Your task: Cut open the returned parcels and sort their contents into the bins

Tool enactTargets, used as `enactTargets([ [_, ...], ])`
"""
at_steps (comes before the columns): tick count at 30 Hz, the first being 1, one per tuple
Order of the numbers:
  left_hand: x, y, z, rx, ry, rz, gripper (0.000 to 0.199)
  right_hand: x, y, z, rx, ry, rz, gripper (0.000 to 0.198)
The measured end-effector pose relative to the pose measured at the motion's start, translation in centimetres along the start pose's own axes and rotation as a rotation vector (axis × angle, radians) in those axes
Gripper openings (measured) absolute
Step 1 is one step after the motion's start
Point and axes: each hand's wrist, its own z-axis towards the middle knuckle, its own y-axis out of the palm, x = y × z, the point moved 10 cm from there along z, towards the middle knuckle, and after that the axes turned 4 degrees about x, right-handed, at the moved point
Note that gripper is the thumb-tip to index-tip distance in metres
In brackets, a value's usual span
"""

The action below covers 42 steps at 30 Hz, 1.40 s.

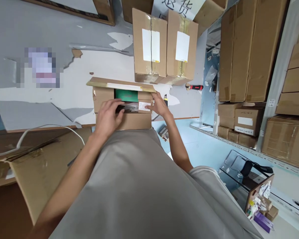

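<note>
In front of my body an opened cardboard box [123,121] sits at the table's near edge, its long far flap [99,81] raised and its near flap hanging toward me. Inside lie a green box [127,95], a clear plastic-wrapped item [131,107] and a white printed label [144,106]. My left hand [107,116] rests over the left side of the opening, thumb and fingers apart, fingertips at the plastic. My right hand [159,104] holds the right end, fingers outside near the flap, thumb by the label. What lies deeper is hidden.
Two taped cartons [150,46] stand behind the box. A red-and-black handled tool [196,87] lies to their right, and a yellow-black tool [165,99] shows beside my right hand. Shelves of cartons [250,49] fill the right. A large open carton [52,166] and white cable [20,141] are lower left.
</note>
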Motion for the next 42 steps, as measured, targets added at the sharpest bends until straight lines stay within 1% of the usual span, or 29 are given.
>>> enactTargets([
  [2, 0.0, 2.2, 0.8, -0.089, -0.028, -0.008, 0.041, -0.2, 0.3, -0.2, -0.005, 0.009, -0.004, 0.079],
  [4, -0.3, 4.6, 1.7, -0.169, -0.085, -0.017, 0.048, -0.5, 0.3, -0.3, 0.014, 0.025, -0.008, 0.076],
  [7, -0.9, 7.3, 3.1, -0.222, -0.188, -0.07, 0.049, -0.7, 0.3, -0.4, 0.035, 0.056, -0.006, 0.075],
  [9, -1.3, 8.2, 3.9, -0.219, -0.264, -0.12, 0.041, -1.0, 0.1, -0.5, 0.037, 0.065, 0.008, 0.075],
  [12, -1.4, 7.9, 4.3, -0.207, -0.326, -0.221, 0.029, -1.4, -0.4, -1.1, 0.044, 0.063, 0.038, 0.07],
  [13, -1.2, 7.5, 4.2, -0.21, -0.317, -0.265, 0.029, -1.7, -0.8, -1.4, 0.051, 0.055, 0.041, 0.065],
  [15, -0.3, 6.1, 4.0, -0.226, -0.273, -0.348, 0.036, -2.5, -1.6, -2.3, 0.081, 0.033, 0.04, 0.047],
  [17, 0.9, 3.9, 3.7, -0.23, -0.23, -0.402, 0.046, -3.6, -2.6, -3.5, 0.124, 0.01, 0.073, 0.031],
  [18, 1.5, 2.6, 3.6, -0.223, -0.216, -0.424, 0.05, -4.4, -3.0, -4.2, 0.137, -0.005, 0.124, 0.029],
  [20, 3.0, -0.3, 3.7, -0.198, -0.196, -0.47, 0.054, -6.2, -3.5, -5.7, 0.129, -0.037, 0.29, 0.034],
  [23, 5.4, -4.1, 3.8, -0.184, -0.176, -0.544, 0.048, -9.5, -3.6, -7.7, 0.062, -0.057, 0.53, 0.047],
  [26, 7.3, -7.5, 3.8, -0.132, -0.155, -0.558, 0.037, -12.6, -4.2, -9.1, 0.052, -0.053, 0.631, 0.048],
  [29, 8.8, -10.1, 3.4, -0.077, -0.117, -0.56, 0.032, -15.0, -5.2, -9.9, 0.079, -0.047, 0.667, 0.044],
  [31, 9.6, -11.4, 3.0, -0.051, -0.088, -0.56, 0.034, -16.0, -5.8, -10.3, 0.089, -0.036, 0.671, 0.043],
  [34, 10.4, -12.6, 2.6, -0.032, -0.058, -0.541, 0.035, -17.0, -6.3, -10.7, 0.083, -0.032, 0.676, 0.043],
  [39, 10.9, -13.4, 2.3, -0.05, -0.058, -0.583, 0.033, -17.9, -6.6, -11.2, 0.064, -0.044, 0.691, 0.045],
  [42, 11.2, -13.7, 2.2, -0.051, -0.059, -0.578, 0.04, -18.2, -6.5, -11.2, 0.061, -0.05, 0.708, 0.047],
])
